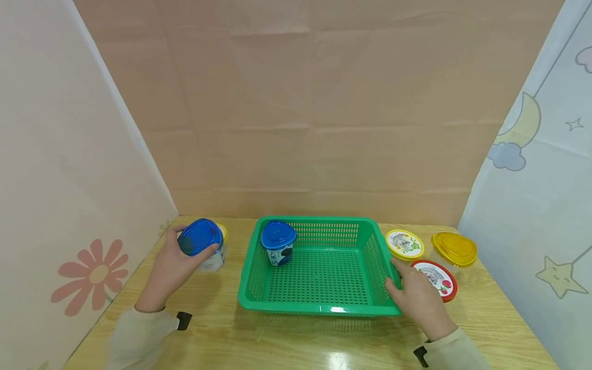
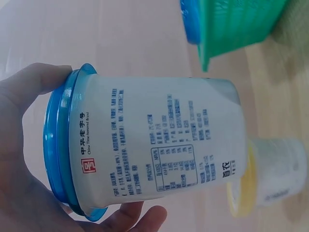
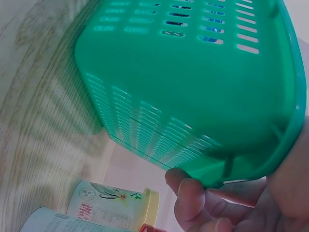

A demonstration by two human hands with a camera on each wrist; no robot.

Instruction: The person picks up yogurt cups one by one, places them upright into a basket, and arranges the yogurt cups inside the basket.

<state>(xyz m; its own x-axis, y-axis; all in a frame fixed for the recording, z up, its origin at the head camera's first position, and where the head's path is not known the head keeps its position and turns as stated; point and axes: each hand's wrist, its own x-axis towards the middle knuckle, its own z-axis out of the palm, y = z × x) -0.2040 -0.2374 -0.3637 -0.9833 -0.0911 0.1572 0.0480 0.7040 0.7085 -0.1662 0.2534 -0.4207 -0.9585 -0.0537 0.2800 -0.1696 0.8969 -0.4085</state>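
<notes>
My left hand (image 1: 173,264) grips a white cup with a blue lid (image 1: 201,237), fingers and thumb spread around the lid. In the left wrist view the cup (image 2: 154,140) is tilted on its side, its printed label facing the camera. My right hand (image 1: 420,297) holds the right rim of a green plastic basket (image 1: 319,308), thumb on the inner side. The right wrist view shows the fingertips (image 3: 189,195) curled under the basket's rim. Inside the basket, in the back left corner, stands another blue-lidded cup (image 1: 279,241).
A yellow-lidded cup (image 2: 275,171) stands behind the held cup. Right of the basket are a cup with a yellow-rimmed round lid (image 1: 405,244), one with a red-rimmed lid (image 1: 437,280) and one with a plain yellow lid (image 1: 455,248). Cloth walls surround the wooden table (image 1: 296,349).
</notes>
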